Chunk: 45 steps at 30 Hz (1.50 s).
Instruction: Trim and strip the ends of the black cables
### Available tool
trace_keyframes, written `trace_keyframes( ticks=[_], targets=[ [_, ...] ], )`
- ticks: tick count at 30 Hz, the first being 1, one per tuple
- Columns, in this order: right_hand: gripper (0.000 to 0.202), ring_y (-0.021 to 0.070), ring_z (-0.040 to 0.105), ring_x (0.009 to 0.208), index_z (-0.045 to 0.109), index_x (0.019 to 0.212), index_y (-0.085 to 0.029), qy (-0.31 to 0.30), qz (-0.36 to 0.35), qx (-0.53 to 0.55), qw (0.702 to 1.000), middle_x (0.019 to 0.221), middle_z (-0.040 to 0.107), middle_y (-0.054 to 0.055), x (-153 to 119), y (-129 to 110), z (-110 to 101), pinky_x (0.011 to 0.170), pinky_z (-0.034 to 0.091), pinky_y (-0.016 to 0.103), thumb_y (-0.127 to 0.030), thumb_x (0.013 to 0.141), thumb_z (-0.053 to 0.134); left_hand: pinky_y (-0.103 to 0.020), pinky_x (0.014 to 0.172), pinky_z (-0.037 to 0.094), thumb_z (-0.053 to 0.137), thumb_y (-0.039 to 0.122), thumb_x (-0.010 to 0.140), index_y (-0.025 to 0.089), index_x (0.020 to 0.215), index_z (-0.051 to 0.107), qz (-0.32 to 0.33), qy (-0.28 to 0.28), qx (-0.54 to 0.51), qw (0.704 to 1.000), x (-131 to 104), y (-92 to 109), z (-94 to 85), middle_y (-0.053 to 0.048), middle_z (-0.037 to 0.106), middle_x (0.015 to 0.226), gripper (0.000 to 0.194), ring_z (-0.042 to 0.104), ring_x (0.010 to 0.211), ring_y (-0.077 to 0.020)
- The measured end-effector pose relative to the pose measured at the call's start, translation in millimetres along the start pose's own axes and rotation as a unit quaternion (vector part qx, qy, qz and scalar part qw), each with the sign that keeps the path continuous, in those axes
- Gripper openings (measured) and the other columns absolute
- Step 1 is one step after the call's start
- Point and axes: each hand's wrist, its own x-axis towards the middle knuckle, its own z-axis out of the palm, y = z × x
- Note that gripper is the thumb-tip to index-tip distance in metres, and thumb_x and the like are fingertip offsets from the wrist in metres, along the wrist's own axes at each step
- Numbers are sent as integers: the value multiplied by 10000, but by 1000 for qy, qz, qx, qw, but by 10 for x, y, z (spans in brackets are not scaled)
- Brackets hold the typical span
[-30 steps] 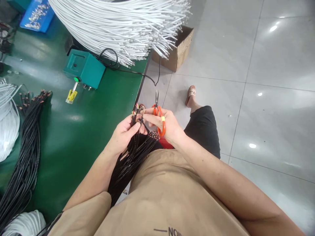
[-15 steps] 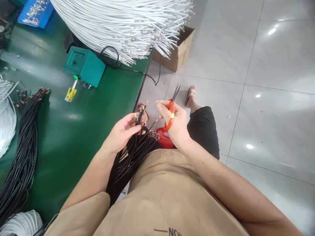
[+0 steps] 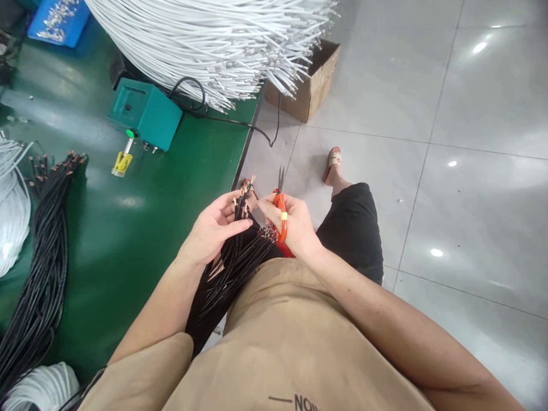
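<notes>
Several black cables with stripped, coloured wire ends are pinched in my left hand. My right hand is wrapped round orange-handled scissors, their dark blades pointing away from me. Its thumb and forefinger reach close to the cable ends; whether they touch them I cannot tell. A thick bundle of black cables lies across my lap, its cut ends just below both hands. Behind the right hand, a red object shows only in part.
On the green table stand a teal device and a blue tray of small metal parts. White cables overhang the table's edge above a cardboard box. More black cables lie at the left.
My right hand has moved left with the scissors, up to the cable ends. My left hand stays almost in place, still gripping the cables.
</notes>
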Motion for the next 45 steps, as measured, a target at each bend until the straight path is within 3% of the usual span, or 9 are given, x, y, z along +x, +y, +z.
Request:
trace_keyframes(
  ticks=[15,22,28,32,38,45],
  targets=[
    [171,85,401,530,586,682,-178,-29,-37,-60,997,569,487,-51,-21,127,-9,560,359,229,-319,776,561,-225,677,551,793,145,666,177,1029,667,-23,10,-24,999,-11,25,15,8,641,786,386,645,645,-90],
    [161,87,461,565,632,726,-164,24,-43,-27,998,622,545,-38,8,-42,-27,581,392,227,-315,757,587,-237,667,552,790,238,692,173,960,685,-39,37,-28,998,-27,28,38,-8,670,776,295,679,701,-131],
    [142,92,507,621,672,781,-154,19,-59,18,998,684,615,-12,58,-223,-6,630,427,236,-261,757,582,-244,721,567,746,291,748,192,936,724,-27,37,-3,999,-46,28,55,-40,687,1008,214,659,915,-154],
    [191,93,537,621,680,880,-147,-16,-54,65,996,677,633,-14,73,-289,24,661,458,251,-260,752,593,-256,736,573,728,297,770,200,961,725,-2,36,27,999,-57,7,59,-34,711,897,215,673,856,-146],
    [114,85,519,616,656,731,-153,-28,-48,79,995,642,604,-24,96,-303,33,636,443,234,-156,718,543,-257,733,570,714,306,785,174,954,697,19,36,56,998,-48,-20,36,-41,720,793,215,695,820,-164],
    [100,84,501,610,633,694,-158,-28,-43,56,997,657,609,-17,71,-335,42,631,438,237,-167,730,540,-245,740,562,717,297,784,188,967,693,11,33,48,998,-44,-11,39,-41,733,809,215,700,808,-155]
  ],
)
